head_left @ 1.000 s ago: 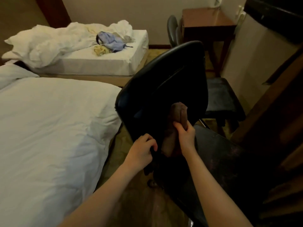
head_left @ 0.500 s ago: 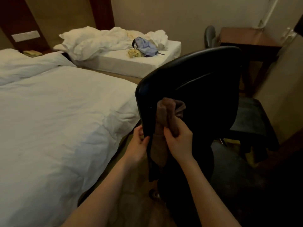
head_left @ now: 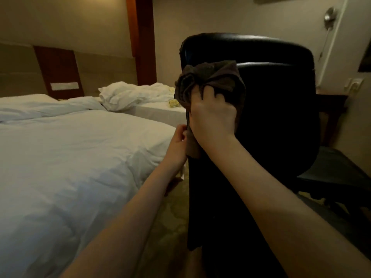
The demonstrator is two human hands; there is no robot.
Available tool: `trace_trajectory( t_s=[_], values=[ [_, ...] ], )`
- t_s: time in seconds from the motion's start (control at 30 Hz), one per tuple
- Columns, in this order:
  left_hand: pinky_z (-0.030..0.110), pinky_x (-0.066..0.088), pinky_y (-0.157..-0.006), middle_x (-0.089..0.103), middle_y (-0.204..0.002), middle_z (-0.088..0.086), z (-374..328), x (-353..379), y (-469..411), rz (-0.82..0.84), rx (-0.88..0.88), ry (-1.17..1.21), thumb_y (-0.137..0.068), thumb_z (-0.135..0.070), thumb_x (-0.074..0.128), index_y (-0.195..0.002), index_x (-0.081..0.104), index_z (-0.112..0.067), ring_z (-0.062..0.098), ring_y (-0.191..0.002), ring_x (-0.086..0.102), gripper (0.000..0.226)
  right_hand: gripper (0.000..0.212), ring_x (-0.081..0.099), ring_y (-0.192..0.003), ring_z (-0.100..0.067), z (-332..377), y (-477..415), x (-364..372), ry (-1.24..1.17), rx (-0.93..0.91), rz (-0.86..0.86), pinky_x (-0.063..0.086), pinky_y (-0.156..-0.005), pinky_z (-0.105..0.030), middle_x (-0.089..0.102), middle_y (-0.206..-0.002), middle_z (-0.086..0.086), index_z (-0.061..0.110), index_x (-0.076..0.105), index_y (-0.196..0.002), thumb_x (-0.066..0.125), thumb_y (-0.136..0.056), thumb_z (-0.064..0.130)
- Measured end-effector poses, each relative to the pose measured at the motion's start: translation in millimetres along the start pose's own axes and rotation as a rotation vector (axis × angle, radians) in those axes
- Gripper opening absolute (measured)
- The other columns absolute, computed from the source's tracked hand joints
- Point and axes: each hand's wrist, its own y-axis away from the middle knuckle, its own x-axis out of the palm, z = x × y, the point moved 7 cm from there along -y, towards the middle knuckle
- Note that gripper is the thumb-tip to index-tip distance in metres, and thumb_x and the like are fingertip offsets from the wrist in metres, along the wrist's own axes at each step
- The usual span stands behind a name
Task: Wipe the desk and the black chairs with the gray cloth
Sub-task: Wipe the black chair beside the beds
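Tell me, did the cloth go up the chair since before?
Yes. The gray cloth in the right hand has climbed the black chair's backrest, from its lower middle to near the top edge.

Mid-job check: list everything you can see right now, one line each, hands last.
chair: one, black, centre right, back facing the camera
cloth: one, gray, bunched against the chair's upper left edge
near bed: one, white, left foreground
far bed: one, white, behind the near bed
crumpled bedding: one heap, white, on the far bed
wooden table: one, dark brown, behind the chair at right, mostly hidden
wall lamp: one, metal, upper right wall
wall panel: one, reddish wood, behind the beds
left hand: gripping the chair's left edge, beside the cloth's hanging tail
right hand: closed on the cloth, pressing it to the chair
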Motion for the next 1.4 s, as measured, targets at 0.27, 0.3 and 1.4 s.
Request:
trace_trajectory(
  t_s=[0.27,0.3,1.4],
  values=[
    [0.029,0.040,-0.083,0.055,-0.114,0.003,26,7,27,-0.034,-0.009,0.282,-0.102,-0.032,0.028,-0.123,0.054,-0.015,0.020,-0.105,0.051,0.038,0.028,0.058,-0.098,-0.029,20,52,5,-0.105,-0.245,0.099,0.033,-0.065,-0.031,0.055,-0.116,-0.015,0.003,0.052,-0.121,0.041,-0.096,0.009],
    [0.031,0.039,-0.083,0.055,-0.112,0.003,32,5,31,-0.049,-0.025,0.358,-0.101,-0.031,0.028,-0.122,0.055,-0.014,0.022,-0.105,0.050,0.038,0.028,0.058,-0.099,-0.028,21,66,8,-0.120,-0.258,0.130,0.033,-0.066,-0.030,0.055,-0.117,-0.014,0.005,0.051,-0.122,0.042,-0.096,0.010],
    [0.029,0.029,-0.064,0.049,-0.066,0.001,146,-6,69,0.019,-0.383,0.388,-0.083,-0.021,0.036,-0.067,0.046,-0.017,0.016,-0.067,0.043,0.019,0.028,0.056,-0.045,-0.024,48,190,68,-0.020,-0.250,0.157,0.037,-0.038,-0.021,0.060,-0.065,-0.007,0.009,0.070,-0.072,0.085,-0.050,0.018]
  ],
)
